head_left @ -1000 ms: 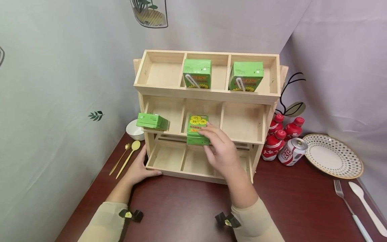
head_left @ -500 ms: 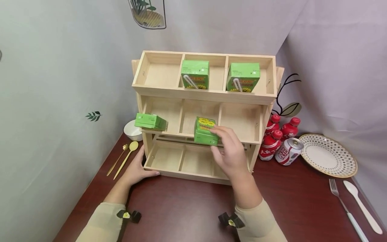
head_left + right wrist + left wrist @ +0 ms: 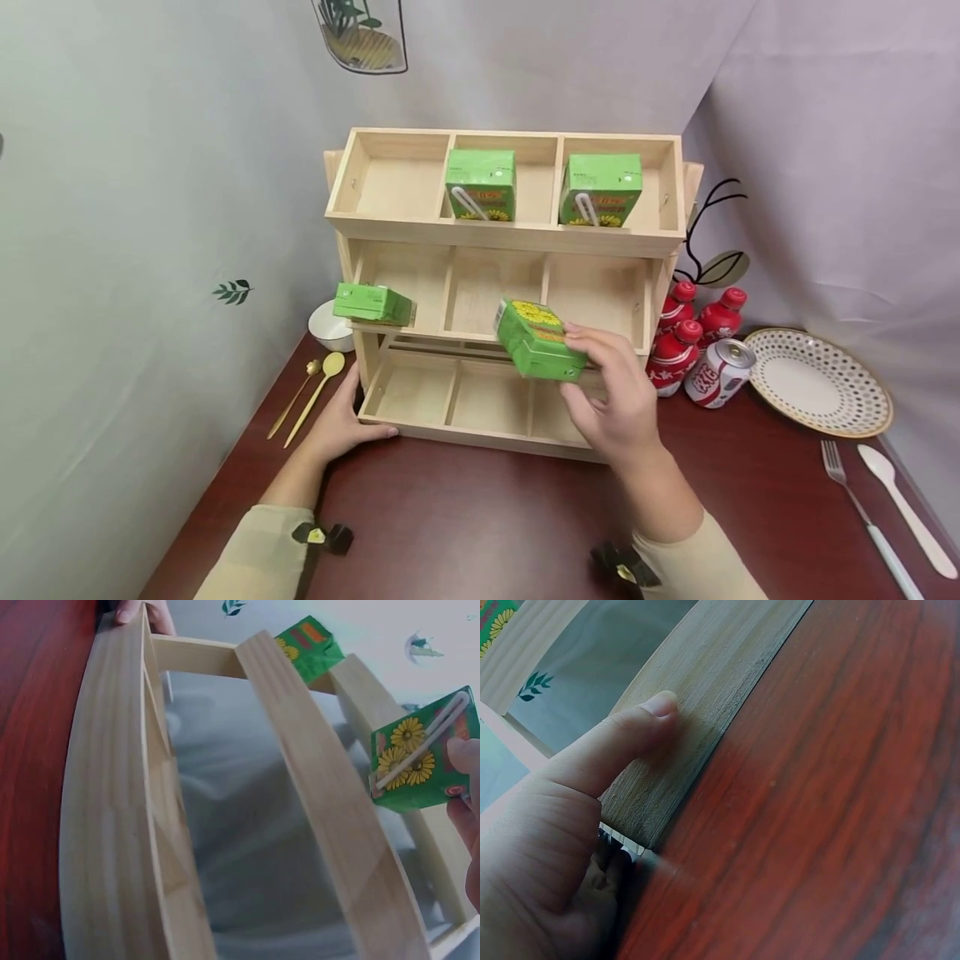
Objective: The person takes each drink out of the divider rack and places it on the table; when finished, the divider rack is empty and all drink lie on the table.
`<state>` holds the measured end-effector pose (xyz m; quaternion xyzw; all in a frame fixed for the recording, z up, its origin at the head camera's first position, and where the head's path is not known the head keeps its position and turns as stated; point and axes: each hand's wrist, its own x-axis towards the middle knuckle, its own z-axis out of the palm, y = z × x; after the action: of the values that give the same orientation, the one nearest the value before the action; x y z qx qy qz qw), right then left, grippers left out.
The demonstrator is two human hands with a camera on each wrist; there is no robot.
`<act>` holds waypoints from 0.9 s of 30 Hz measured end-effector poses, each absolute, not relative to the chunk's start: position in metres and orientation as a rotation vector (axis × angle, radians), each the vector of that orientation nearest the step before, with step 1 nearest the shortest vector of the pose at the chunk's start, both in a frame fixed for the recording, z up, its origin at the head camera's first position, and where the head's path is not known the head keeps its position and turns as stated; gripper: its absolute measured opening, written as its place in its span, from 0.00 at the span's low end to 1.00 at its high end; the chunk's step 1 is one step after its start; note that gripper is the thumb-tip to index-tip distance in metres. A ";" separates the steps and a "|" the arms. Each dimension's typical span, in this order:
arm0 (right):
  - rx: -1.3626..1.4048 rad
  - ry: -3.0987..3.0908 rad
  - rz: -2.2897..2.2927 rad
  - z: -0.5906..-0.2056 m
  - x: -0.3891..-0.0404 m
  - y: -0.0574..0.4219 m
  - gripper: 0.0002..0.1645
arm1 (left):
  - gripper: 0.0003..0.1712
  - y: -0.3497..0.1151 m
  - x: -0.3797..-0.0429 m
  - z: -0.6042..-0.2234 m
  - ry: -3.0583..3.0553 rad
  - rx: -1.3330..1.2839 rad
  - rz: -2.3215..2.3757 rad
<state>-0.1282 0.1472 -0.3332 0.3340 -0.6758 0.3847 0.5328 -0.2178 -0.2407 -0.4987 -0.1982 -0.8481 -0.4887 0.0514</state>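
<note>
My right hand [image 3: 618, 392] pinches a green drink carton [image 3: 534, 342] with yellow flowers, tilted in front of the shelf's middle tier. In the right wrist view, thumb and fingers grip this carton [image 3: 405, 739], and a white straw shows on its side. At the lower left corner of the three-tier wooden shelf [image 3: 495, 236], my left hand [image 3: 337, 423] keeps hold. Its thumb [image 3: 626, 742] presses the front board in the left wrist view; the other fingers are mostly hidden. Two more cartons stand in the top tier, middle [image 3: 480, 185] and right [image 3: 600, 190]. Another carton [image 3: 372, 303] lies at the middle tier's left.
Left of the shelf are a white bowl [image 3: 330, 325] and two gold spoons [image 3: 313, 398]. To the right stand several red bottles [image 3: 672, 357], a can [image 3: 720, 375] and a dotted plate [image 3: 810, 379]. A fork [image 3: 847, 487] and a white utensil [image 3: 903, 504] lie at far right.
My right hand has drawn its carton rightward and slightly down, away from the middle tier's centre compartment, and the carton has turned. The left hand still holds the shelf corner.
</note>
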 end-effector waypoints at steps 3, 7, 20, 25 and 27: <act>0.771 -1.573 0.936 -0.323 -0.118 0.154 0.15 | 0.80 -0.240 -0.218 -0.498 -2.591 -0.602 -1.491; 0.717 -1.557 0.958 -0.318 -0.106 0.170 0.15 | 0.79 -0.240 -0.217 -0.499 -2.594 -0.595 -1.494; 0.596 -1.576 0.962 -0.340 -0.082 0.240 0.22 | 0.78 -0.242 -0.216 -0.500 -2.562 -0.624 -1.511; 0.505 -1.643 0.871 -0.349 -0.077 0.267 0.23 | 0.77 -0.241 -0.215 -0.497 -2.562 -0.627 -1.511; 0.496 -1.673 0.882 -0.349 -0.074 0.276 0.23 | 0.77 -0.238 -0.213 -0.493 -2.569 -0.634 -1.501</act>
<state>-0.0741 0.2760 -0.3491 0.2104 -0.7096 0.3742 0.5588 -0.2128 -0.2383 -0.4934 -0.2082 -0.8435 -0.4927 0.0496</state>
